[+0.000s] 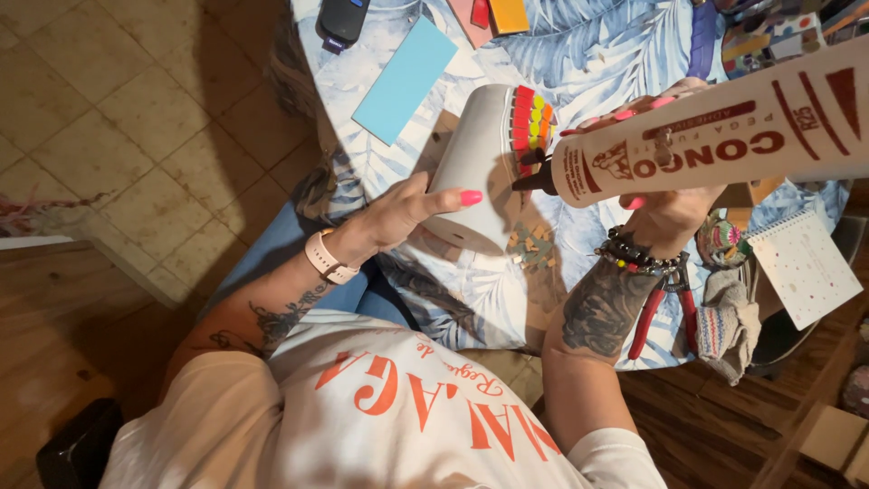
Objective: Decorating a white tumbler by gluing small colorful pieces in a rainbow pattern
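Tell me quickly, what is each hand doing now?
Left hand: closed around the white cylinder, steadying it.
Right hand: closed on the glue bottle, nozzle at the cylinder.

Cylinder [475, 167] lying on table [625, 50], glue bottle [724, 136] just right of it, card [405, 79] to its left, pliers [665, 303] at table's near edge

cylinder [475, 163]: white, red-orange-yellow-green tile rows | glue bottle [715, 136]: cream, dark red print, black nozzle | card [405, 80]: light blue | counter [625, 50] cloth: white, blue leaf pattern | pliers [665, 312]: red handles
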